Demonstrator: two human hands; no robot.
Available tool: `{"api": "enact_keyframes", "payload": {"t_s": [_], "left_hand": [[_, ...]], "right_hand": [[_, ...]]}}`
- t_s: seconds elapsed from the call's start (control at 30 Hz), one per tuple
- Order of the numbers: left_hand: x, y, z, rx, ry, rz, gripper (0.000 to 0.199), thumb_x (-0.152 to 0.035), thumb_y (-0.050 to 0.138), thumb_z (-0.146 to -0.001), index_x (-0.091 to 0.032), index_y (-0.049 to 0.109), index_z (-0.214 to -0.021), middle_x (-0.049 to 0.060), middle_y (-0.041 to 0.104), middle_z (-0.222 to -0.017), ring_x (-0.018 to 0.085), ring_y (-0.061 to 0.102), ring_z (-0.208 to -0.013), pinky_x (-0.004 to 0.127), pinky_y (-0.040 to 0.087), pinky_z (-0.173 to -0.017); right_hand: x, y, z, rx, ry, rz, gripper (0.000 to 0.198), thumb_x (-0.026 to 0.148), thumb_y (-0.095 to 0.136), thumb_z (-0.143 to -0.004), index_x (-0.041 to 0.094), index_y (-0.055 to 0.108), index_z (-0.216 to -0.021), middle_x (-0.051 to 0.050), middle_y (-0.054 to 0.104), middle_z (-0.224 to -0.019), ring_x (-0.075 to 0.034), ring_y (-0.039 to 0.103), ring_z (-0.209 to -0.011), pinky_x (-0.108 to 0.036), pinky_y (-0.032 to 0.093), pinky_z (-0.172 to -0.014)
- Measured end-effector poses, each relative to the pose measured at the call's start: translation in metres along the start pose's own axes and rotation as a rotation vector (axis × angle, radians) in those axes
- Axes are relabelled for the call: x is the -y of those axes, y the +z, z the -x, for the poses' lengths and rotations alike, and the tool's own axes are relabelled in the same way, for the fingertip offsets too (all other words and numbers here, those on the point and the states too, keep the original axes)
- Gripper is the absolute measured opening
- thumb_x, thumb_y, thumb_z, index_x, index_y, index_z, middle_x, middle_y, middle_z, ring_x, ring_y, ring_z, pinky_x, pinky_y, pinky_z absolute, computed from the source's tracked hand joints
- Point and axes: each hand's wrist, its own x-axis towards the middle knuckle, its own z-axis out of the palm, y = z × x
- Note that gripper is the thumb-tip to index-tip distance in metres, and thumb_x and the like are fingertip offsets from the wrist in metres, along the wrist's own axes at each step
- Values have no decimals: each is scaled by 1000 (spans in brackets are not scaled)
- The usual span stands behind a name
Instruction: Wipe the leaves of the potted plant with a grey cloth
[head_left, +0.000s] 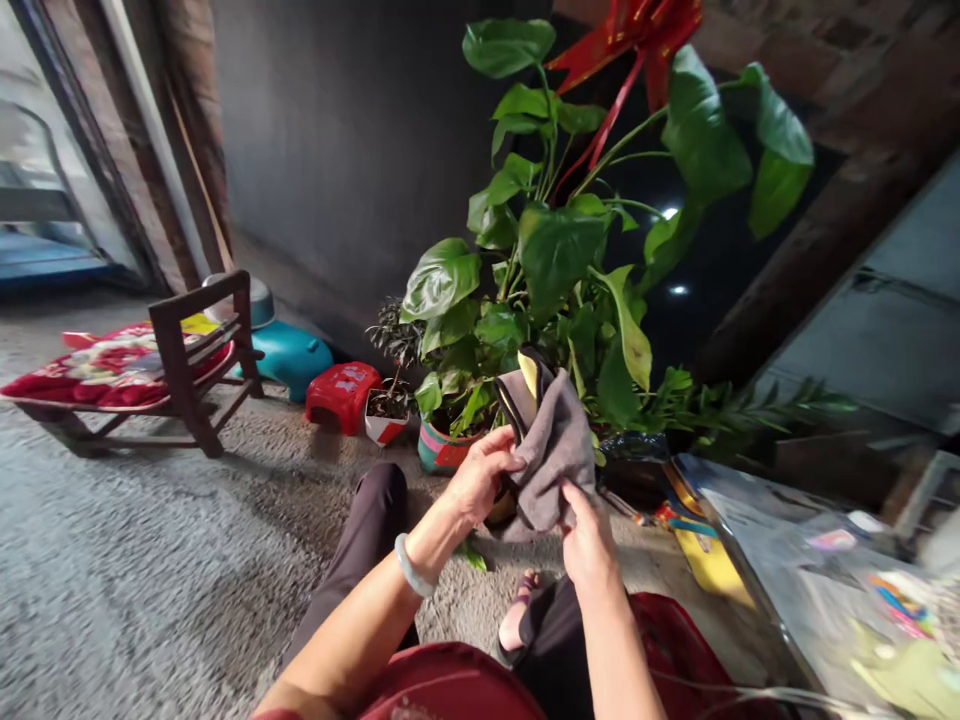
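A soft grey cloth (553, 450) with dark edging and a yellow patch at its top hangs between my hands. My left hand (486, 472) pinches its left edge between thumb and fingers; a pale bangle circles that wrist. On the lower right side of the cloth, my right hand (586, 525) grips the fabric, thumb on top and fingers partly hidden beneath. Just beyond the cloth stands a large leafy green plant (562, 250) in a striped pot (442, 450), partly covered by the cloth and my left hand.
To the left are a wooden chair (199, 370) with a red floral cushion (124, 365), a teal plastic item (289, 355), a red stool (341, 395) and a small potted plant (388, 403). A table (787, 530) with scattered items stands at the right. A red bow (645, 40) hangs above.
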Motion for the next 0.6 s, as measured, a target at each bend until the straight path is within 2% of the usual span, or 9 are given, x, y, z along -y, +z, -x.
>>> {"api": "enact_keyframes", "payload": {"t_s": [0.1, 0.17, 0.23, 0.3, 0.37, 0.4, 0.5, 0.6], "left_hand": [[5, 2, 5, -16, 41, 5, 41, -15, 78, -52, -15, 78, -93, -2, 65, -75, 11, 54, -68, 23, 42, -69], [3, 3, 6, -18, 53, -2, 37, -18, 78, -53, -16, 75, -90, -2, 63, -76, 11, 53, -68, 24, 41, -70], [-1, 3, 5, -16, 78, -42, 30, -18, 78, -54, -17, 71, -82, -4, 58, -73, 11, 49, -67, 25, 39, -69], [-5, 4, 2, -18, 98, -86, 31, -18, 79, -53, -17, 70, -83, -5, 54, -70, 10, 46, -66, 25, 37, -67], [-7, 6, -1, -1, 88, -113, 38, -19, 81, -52, -18, 72, -89, -6, 54, -70, 10, 45, -64, 26, 36, -66], [-7, 7, -3, 18, 75, -125, 41, -20, 83, -52, -17, 73, -92, -5, 54, -70, 10, 45, -64, 26, 36, -65], [-2, 13, -9, 72, 54, -189, 48, -21, 88, -54, -17, 75, -99, -4, 58, -71, 11, 47, -63, 27, 39, -67], [5, 17, -17, 101, 51, -238, 55, -24, 94, -56, -16, 76, -107, -3, 63, -73, 11, 50, -64, 28, 41, -68]], "right_hand": [[9, 19, 0, -100, 28, -9, 67, 57, 78, -78, 22, 68, -133, -11, 77, -123, -30, 72, -115, -47, 59, -100], [19, 25, 3, -158, -20, 33, 79, 57, 78, -77, 18, 61, -143, -15, 74, -132, -32, 69, -122, -49, 54, -108], [29, 25, 7, -73, -46, 66, 74, 56, 76, -80, 18, 63, -142, -17, 71, -140, -34, 66, -130, -50, 51, -114], [37, 22, 10, 130, -20, 23, 71, 55, 74, -84, 21, 63, -145, -15, 68, -148, -35, 62, -139, -49, 49, -117], [40, 22, 12, 319, 0, -26, 82, 56, 79, -80, 25, 56, -152, -13, 67, -151, -35, 61, -142, -49, 51, -117], [40, 24, 13, 369, -12, -21, 91, 57, 83, -75, 25, 52, -155, -14, 67, -151, -36, 62, -141, -50, 53, -116], [34, 33, 10, 365, -68, 66, 106, 57, 92, -63, 23, 51, -155, -17, 72, -141, -39, 67, -133, -53, 57, -110], [28, 40, 1, 287, -28, 96, 97, 58, 92, -63, 25, 58, -148, -16, 77, -132, -39, 70, -126, -51, 60, -103]]}}
